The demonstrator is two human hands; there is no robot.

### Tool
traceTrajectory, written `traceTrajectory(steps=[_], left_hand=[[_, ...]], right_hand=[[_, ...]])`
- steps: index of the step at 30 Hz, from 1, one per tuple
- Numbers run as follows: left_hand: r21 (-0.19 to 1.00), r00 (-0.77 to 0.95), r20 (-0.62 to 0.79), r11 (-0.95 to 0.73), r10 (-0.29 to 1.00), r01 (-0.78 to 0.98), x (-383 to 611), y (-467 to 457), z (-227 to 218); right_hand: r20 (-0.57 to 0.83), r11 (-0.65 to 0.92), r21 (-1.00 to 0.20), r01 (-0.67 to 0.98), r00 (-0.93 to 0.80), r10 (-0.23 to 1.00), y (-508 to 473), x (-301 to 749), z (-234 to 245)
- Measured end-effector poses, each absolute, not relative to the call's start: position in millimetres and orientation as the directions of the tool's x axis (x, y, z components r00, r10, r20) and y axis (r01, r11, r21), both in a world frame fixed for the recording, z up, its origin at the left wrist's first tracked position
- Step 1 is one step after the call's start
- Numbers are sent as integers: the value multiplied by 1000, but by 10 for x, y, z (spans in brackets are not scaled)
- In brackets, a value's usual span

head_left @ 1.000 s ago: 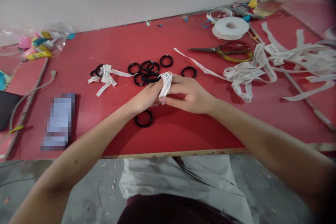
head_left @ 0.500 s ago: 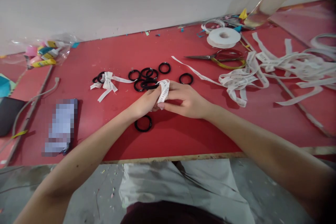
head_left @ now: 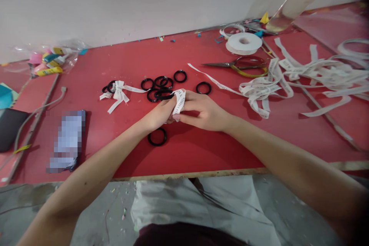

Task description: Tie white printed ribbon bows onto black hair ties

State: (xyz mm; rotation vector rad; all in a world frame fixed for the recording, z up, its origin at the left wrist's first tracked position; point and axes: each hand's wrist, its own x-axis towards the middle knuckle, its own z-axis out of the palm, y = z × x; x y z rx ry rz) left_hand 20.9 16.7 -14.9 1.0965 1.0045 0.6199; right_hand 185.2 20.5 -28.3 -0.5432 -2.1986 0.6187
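My left hand (head_left: 162,113) is closed on a black hair tie (head_left: 163,95) at the middle of the red table. Across that hair tie lies a white printed ribbon (head_left: 180,102), pinched by the fingers of my right hand (head_left: 201,110). The two hands touch, and their meeting fingertips are partly hidden. Several loose black hair ties (head_left: 163,82) lie just beyond, one more (head_left: 203,88) is to the right, and another (head_left: 157,137) is on the near side. To the left sit hair ties with a tied ribbon bow (head_left: 118,91).
Scissors (head_left: 239,66) and a ribbon spool (head_left: 244,43) lie at the back right, beside a heap of cut ribbons (head_left: 317,69). A phone (head_left: 67,140) lies at the left, near a cable (head_left: 37,109). A plastic bag of small bottles (head_left: 47,61) rests at the back left.
Both hands keep nearly the same hold on the hair tie and ribbon. The view has shifted very slightly; the other things stay in place.
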Motion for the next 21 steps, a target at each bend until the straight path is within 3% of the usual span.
traceTrajectory(steps=[21], left_hand=[[929, 451, -347, 368, 823, 42, 204, 180, -162]], right_hand=[[582, 808, -561, 180, -609, 540, 208, 1846, -284]])
